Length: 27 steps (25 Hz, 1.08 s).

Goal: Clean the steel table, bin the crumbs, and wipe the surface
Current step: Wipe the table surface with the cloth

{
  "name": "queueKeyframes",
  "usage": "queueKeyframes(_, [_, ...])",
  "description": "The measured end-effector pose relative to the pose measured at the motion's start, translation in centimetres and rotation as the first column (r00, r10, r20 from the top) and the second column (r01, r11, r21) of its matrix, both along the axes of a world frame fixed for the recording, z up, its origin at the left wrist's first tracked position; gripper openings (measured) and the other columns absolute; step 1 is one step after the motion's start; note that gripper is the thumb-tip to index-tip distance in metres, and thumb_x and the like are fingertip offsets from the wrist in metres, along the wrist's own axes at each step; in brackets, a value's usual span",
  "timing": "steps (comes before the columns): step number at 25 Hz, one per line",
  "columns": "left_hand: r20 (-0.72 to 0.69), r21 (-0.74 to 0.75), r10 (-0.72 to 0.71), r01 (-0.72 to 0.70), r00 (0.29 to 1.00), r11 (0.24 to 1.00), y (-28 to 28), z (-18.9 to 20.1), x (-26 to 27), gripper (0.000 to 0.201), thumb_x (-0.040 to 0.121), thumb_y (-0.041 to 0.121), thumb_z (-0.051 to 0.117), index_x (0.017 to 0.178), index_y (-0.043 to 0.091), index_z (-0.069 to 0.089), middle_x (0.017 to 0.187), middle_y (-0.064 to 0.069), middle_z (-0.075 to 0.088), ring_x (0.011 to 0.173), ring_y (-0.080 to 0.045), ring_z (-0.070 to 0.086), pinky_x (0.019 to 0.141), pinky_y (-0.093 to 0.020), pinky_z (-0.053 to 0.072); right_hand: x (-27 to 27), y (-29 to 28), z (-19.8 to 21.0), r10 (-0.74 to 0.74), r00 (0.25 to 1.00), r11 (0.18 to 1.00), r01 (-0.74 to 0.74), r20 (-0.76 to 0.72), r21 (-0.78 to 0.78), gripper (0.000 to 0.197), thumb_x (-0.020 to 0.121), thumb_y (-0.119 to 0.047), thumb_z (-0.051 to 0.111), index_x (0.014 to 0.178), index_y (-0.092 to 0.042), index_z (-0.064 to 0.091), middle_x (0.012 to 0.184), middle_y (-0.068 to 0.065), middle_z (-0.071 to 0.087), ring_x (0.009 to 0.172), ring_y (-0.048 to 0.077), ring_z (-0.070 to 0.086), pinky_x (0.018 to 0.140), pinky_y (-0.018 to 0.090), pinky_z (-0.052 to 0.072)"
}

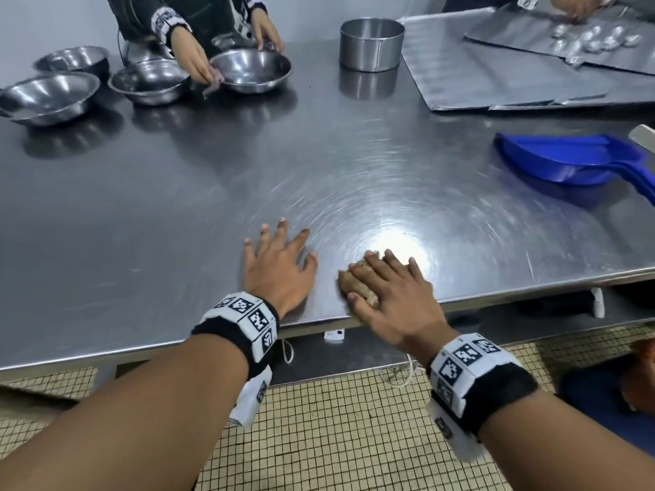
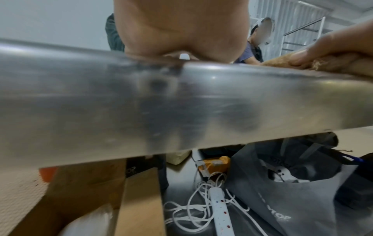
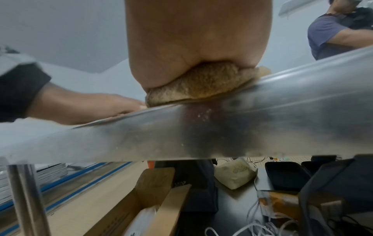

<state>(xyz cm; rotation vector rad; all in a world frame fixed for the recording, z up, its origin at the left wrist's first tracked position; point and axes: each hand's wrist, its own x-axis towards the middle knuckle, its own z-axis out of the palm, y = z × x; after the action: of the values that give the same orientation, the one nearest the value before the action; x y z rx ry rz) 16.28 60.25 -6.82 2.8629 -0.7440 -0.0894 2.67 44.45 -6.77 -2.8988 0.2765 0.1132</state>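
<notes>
Right hand point(image 1: 386, 295) is pressing flat on a tan cloth point(image 1: 354, 283) at the near edge of the steel table point(image 1: 177, 214), lower middle of the frame, fingers straight. Left hand point(image 1: 278, 269) lies just beside it, fingers spread, palm down. Blue dustpan point(image 1: 563, 159) sits at the right.

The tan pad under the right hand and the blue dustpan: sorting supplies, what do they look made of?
Tan pad: seemingly fuzzy cloth or fibrous sponge; its nap shows, squashed under the right hand. Blue dustpan: probably moulded plastic; glossy, uniform colour.
</notes>
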Motion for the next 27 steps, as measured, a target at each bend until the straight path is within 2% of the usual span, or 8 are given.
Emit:
queueKeyframes(3, [-0.04, 0.054, 0.012, -0.01, 0.999, 0.998, -0.8, -1.2, 0.1, 0.059, 0.097, 0.06, 0.019, 0.153, 0.042, 0.016, 0.164, 0.001, 0.0, 0.151, -0.027, -0.003, 0.12, -0.052, -0.003, -0.4, -4.1, -0.1, -0.096, 0.995, 0.995, 0.096, -0.015, -0.023, 0.063, 0.091, -0.061, 0.014, 0.15, -0.039, 0.018, 0.161, -0.006, 0.01, 0.149, 0.017, 0.001, 0.119, 0.047, 0.001])
queueKeyframes(6, [-0.024, 0.062, 0.019, -0.018, 1.0, 0.998, -0.9, -2.2, 0.2, 0.06, 0.096, 0.06, 0.016, 0.153, 0.042, 0.013, 0.164, 0.002, -0.001, 0.151, -0.027, -0.004, 0.12, -0.052, -0.004, 0.8, -7.1, -0.3, -0.21, 0.978, 0.977, 0.21, 0.002, 0.022, 0.059, 0.093, -0.057, 0.024, 0.149, -0.038, 0.023, 0.161, -0.005, 0.015, 0.149, 0.019, 0.005, 0.118, 0.048, 0.003])
queueKeyframes(8, [-0.019, 0.054, 0.022, -0.02, 1.0, 0.998, -0.9, -2.4, 0.2, 0.06, 0.096, 0.06, 0.016, 0.153, 0.043, 0.013, 0.164, 0.003, -0.001, 0.151, -0.026, -0.004, 0.12, -0.052, -0.004, 2.4, -7.8, -0.4, -0.27, 0.963, 0.962, 0.269, 0.01, 0.045, 0.056, 0.094, -0.054, 0.029, 0.148, -0.037, 0.026, 0.16, -0.004, 0.016, 0.149, 0.022, 0.005, 0.118, 0.049, 0.003])
queueKeyframes(12, [-0.015, 0.05, 0.032, -0.031, 0.999, 0.998, -1.0, -2.4, 0.2, 0.06, 0.095, 0.061, 0.015, 0.153, 0.043, 0.012, 0.164, 0.004, -0.002, 0.151, -0.025, -0.005, 0.12, -0.052, -0.005, 5.3, -7.3, -0.1, -0.316, 0.948, 0.946, 0.319, -0.043, 0.064, 0.06, 0.093, -0.057, 0.025, 0.15, -0.037, 0.021, 0.162, -0.002, 0.009, 0.149, 0.025, -0.002, 0.118, 0.049, -0.005])
queueKeyframes(16, [-0.025, 0.044, 0.03, -0.029, 0.999, 0.999, -1.0, -2.3, 0.2, 0.06, 0.096, 0.06, 0.015, 0.153, 0.043, 0.01, 0.164, 0.004, -0.003, 0.151, -0.025, -0.007, 0.12, -0.052, -0.007, 7.5, -5.2, 0.0, -0.277, 0.959, 0.959, 0.28, -0.063, 0.035, 0.063, 0.093, -0.058, 0.022, 0.152, -0.035, 0.017, 0.162, 0.001, 0.006, 0.149, 0.026, -0.005, 0.118, 0.049, -0.007])
queueKeyframes(20, [-0.024, 0.048, 0.031, -0.029, 0.999, 0.998, -1.2, -2.3, 0.1, 0.06, 0.096, 0.058, 0.017, 0.153, 0.042, 0.012, 0.165, 0.005, -0.001, 0.151, -0.026, -0.005, 0.12, -0.053, -0.006, 8.4, -1.5, 0.1, -0.171, 0.984, 0.985, 0.172, -0.058, 0.015, 0.064, 0.093, -0.057, 0.019, 0.152, -0.033, 0.015, 0.162, 0.002, 0.006, 0.149, 0.026, -0.003, 0.118, 0.05, -0.007])
queueKeyframes(24, [-0.026, 0.067, 0.016, -0.014, 1.0, 0.998, -1.1, -2.0, 0.2, 0.06, 0.096, 0.057, 0.016, 0.153, 0.041, 0.01, 0.165, 0.004, -0.003, 0.151, -0.027, -0.005, 0.12, -0.053, -0.005, 6.1, 1.1, 0.7, -0.055, 0.996, 0.998, 0.055, -0.067, 0.003, 0.063, 0.095, -0.058, 0.018, 0.152, -0.034, 0.015, 0.162, 0.0, 0.005, 0.149, 0.023, -0.003, 0.119, 0.05, -0.005])
queueKeyframes(27, [-0.048, 0.07, 0.009, -0.006, 0.999, 0.998, -1.1, -1.8, 0.1, 0.06, 0.097, 0.057, 0.015, 0.154, 0.041, 0.008, 0.164, 0.003, -0.004, 0.151, -0.028, -0.006, 0.12, -0.054, -0.005, 3.8, 1.1, 0.9, -0.024, 0.998, 0.999, 0.026, -0.064, 0.03, 0.06, 0.095, -0.057, 0.023, 0.151, -0.036, 0.016, 0.162, -0.003, 0.005, 0.149, 0.019, -0.005, 0.12, 0.046, -0.006])
